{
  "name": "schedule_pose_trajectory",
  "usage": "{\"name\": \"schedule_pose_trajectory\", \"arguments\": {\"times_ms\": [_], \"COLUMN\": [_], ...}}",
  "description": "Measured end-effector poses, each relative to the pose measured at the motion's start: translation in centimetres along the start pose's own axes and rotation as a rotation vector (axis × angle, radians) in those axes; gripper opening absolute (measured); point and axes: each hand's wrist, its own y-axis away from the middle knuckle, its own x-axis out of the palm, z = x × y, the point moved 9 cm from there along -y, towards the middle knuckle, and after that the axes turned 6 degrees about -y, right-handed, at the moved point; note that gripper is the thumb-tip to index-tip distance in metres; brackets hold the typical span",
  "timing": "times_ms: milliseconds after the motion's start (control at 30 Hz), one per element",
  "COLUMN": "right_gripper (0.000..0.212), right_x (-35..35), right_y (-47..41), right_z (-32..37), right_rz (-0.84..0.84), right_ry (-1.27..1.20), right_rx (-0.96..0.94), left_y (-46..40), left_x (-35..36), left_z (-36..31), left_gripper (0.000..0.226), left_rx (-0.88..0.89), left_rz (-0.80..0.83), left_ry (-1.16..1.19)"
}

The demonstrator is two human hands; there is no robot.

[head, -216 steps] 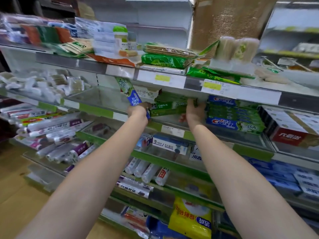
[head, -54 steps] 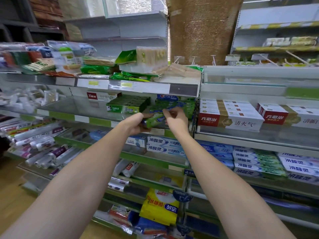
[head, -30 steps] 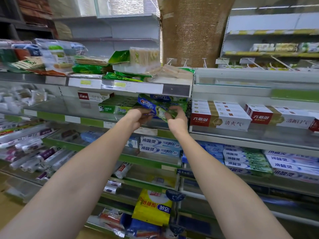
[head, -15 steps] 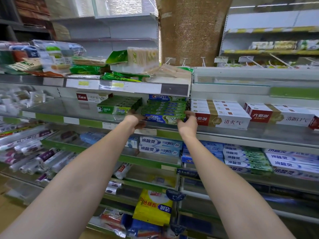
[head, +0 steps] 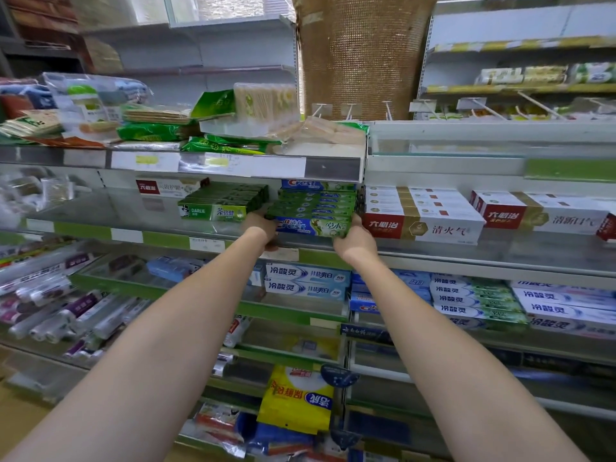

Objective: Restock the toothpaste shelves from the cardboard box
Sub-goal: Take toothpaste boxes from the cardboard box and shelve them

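Two bare arms reach forward to a shop shelf (head: 416,253) stocked with toothpaste. Near the front edge of this shelf lies a row of green Crest boxes (head: 313,208), packed one behind another, the front box showing its blue and green face. The left hand (head: 259,225) rests against the left end of the front box, and the right hand (head: 353,240) is at its right end, fingers bent round the corner. The two hands are apart, one at each end of the box; how firmly the left fingers grip cannot be told, since they are hidden behind the hand.

Just left of the Crest row sits a block of green Darlie boxes (head: 220,205), with a single red and white box (head: 166,186) behind it toward the back. Just right of the Crest row, touching it or nearly so, is a row of white, gold and red boxes (head: 423,216), and a second such row (head: 540,211) lies further toward the right edge.

On the shelf below, blue and white boxes (head: 306,281) are stacked under the hands, with more to the right (head: 480,301). The top shelf holds green packets (head: 153,131) and clear tubs of toothpicks (head: 263,105). At the left, clear-wrapped rolls (head: 66,311) lie on lower shelves. A yellow bag (head: 296,400) hangs low in the middle.
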Motion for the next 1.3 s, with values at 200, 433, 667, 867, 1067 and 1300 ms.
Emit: {"name": "schedule_pose_trajectory", "arguments": {"times_ms": [200,433,667,867,1067,1300], "right_gripper": [0.064,0.082,0.093,0.097,0.097,0.116], "right_x": [-0.2,0.7,1.2,1.4,1.1,0.9], "right_y": [-0.3,-1.8,-3.2,-3.7,-3.9,-12.0], "right_z": [0.8,1.3,0.9,1.3,1.4,-5.0], "right_rz": [0.025,0.043,0.003,0.018,-0.064,-0.081], "right_ry": [-0.231,-0.494,-0.461,-0.464,-0.515,-0.612], "right_rx": [0.021,0.129,0.244,0.289,0.32,0.257], "left_y": [-1.1,-1.8,-4.5,-6.3,-8.1,-10.7], "left_x": [-0.9,-0.9,-1.5,2.1,3.9,6.1], "left_z": [-1.2,-1.8,-3.5,-1.0,-1.4,-1.5], "left_gripper": [0.014,0.023,0.018,0.019,0.045,0.059], "left_rx": [0.056,0.157,0.21,-0.009,-0.018,-0.008], "left_rz": [-0.127,-0.129,-0.013,0.358,0.491,0.537], "left_ry": [-0.155,-0.295,-0.288,0.658,0.786,0.777]}}
